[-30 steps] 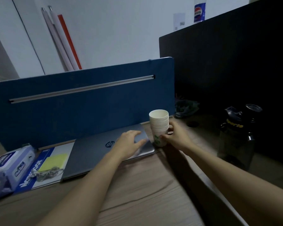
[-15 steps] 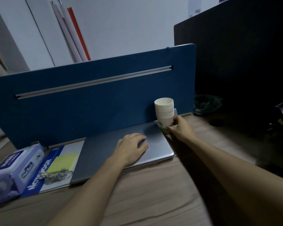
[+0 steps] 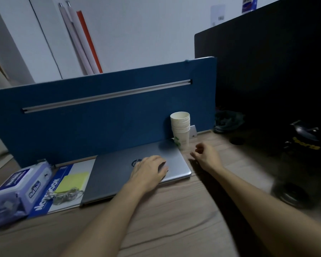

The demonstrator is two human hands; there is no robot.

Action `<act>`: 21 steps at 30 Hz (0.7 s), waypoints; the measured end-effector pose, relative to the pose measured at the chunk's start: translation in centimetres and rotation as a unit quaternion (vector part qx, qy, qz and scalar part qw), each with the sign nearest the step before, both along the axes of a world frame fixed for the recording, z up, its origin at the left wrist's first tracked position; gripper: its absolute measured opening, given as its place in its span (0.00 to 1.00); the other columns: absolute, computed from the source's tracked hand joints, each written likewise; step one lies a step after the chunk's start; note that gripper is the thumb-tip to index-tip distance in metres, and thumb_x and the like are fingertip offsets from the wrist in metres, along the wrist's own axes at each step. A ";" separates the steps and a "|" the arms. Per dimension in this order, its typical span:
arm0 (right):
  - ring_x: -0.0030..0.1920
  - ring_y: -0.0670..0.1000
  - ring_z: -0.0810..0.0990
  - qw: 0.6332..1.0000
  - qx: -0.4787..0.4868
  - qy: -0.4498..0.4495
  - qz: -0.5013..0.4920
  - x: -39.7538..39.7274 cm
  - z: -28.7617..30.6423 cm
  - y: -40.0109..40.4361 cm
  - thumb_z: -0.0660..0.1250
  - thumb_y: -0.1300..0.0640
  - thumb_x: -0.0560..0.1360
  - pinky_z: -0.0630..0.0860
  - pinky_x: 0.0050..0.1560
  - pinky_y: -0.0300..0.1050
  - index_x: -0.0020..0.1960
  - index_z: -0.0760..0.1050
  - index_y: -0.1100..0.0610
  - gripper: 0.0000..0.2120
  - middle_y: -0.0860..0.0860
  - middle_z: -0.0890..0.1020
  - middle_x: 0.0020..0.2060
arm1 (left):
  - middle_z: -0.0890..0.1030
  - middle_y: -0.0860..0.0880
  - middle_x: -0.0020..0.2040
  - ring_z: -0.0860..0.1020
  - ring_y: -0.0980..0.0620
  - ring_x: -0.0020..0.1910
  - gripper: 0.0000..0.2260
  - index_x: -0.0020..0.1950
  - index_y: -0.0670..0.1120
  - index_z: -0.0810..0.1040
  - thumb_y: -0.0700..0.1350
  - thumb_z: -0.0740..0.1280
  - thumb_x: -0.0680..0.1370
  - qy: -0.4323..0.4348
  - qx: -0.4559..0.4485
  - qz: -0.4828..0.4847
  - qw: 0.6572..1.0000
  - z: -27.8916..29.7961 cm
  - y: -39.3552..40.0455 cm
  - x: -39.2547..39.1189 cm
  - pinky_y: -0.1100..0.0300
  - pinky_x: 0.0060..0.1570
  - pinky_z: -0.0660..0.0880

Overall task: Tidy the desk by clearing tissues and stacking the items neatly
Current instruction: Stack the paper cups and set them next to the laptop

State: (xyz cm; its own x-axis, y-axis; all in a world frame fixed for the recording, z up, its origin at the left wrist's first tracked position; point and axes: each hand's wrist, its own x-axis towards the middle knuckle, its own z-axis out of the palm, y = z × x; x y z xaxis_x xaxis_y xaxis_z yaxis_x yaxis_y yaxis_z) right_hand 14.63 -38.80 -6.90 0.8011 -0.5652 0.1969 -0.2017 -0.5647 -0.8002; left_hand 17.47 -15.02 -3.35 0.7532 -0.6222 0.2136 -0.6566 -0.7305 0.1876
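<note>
A stack of white paper cups point(image 3: 181, 129) stands upright at the far right corner of the closed grey laptop point(image 3: 115, 175), against the blue divider. My left hand point(image 3: 149, 170) lies flat on the laptop lid, fingers spread. My right hand point(image 3: 206, 156) hovers just right of the cups, fingers loosely curled and holding nothing, apart from the stack. A pack of wipes point(image 3: 17, 188) lies at the far left beside a blue notebook point(image 3: 50, 193) that carries a yellow sticky pad point(image 3: 72, 181) and a tangle of earphones point(image 3: 67, 195).
The blue divider point(image 3: 100, 127) closes off the back of the wooden desk point(image 3: 165, 219). A black partition point(image 3: 276, 71) stands at the right. A dark sports bottle point(image 3: 304, 145) and a dark cloth point(image 3: 228, 121) sit in the shadow at the right.
My right hand has let go of the cup stack and drawn back toward me. The cups stay by the divider. My left hand stays on the laptop.
</note>
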 end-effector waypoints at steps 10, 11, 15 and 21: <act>0.48 0.49 0.81 1.000 0.020 0.014 0.005 -13.1 0.2 0.1 0.72 0.52 0.75 0.75 0.40 0.36 0.62 0.75 0.55 0.17 0.51 0.83 0.54 | 0.75 0.56 0.68 0.73 0.51 0.66 0.18 0.68 0.55 0.74 0.58 0.59 0.80 0.000 -0.009 -0.027 1.000 1.2 -2.1 -8.9 0.52 0.63 0.69; 0.49 0.49 0.81 1.000 0.025 0.013 0.002 -14.1 0.1 0.0 0.72 0.52 0.75 0.78 0.46 0.40 0.62 0.75 0.55 0.17 0.51 0.83 0.54 | 0.75 0.56 0.68 0.73 0.51 0.66 0.18 0.68 0.55 0.74 0.58 0.59 0.80 0.000 -0.012 -0.032 0.999 1.4 -2.4 -9.6 0.52 0.63 0.69; 0.52 0.48 0.81 0.999 0.033 0.007 -0.012 -19.1 0.0 -0.4 0.71 0.51 0.75 0.79 0.55 0.47 0.63 0.74 0.53 0.18 0.49 0.82 0.54 | 0.75 0.55 0.70 0.72 0.52 0.68 0.20 0.71 0.55 0.72 0.58 0.59 0.80 0.017 -0.013 -0.044 0.999 2.2 -3.5 -12.4 0.51 0.66 0.69; 0.41 0.43 0.80 0.999 0.010 -0.010 -0.050 -25.1 0.4 -1.3 0.71 0.52 0.74 0.73 0.42 0.35 0.54 0.78 0.54 0.10 0.49 0.82 0.44 | 0.74 0.54 0.71 0.72 0.50 0.69 0.20 0.72 0.57 0.70 0.59 0.58 0.80 0.021 -0.011 -0.073 0.997 3.1 -5.3 -16.2 0.49 0.65 0.70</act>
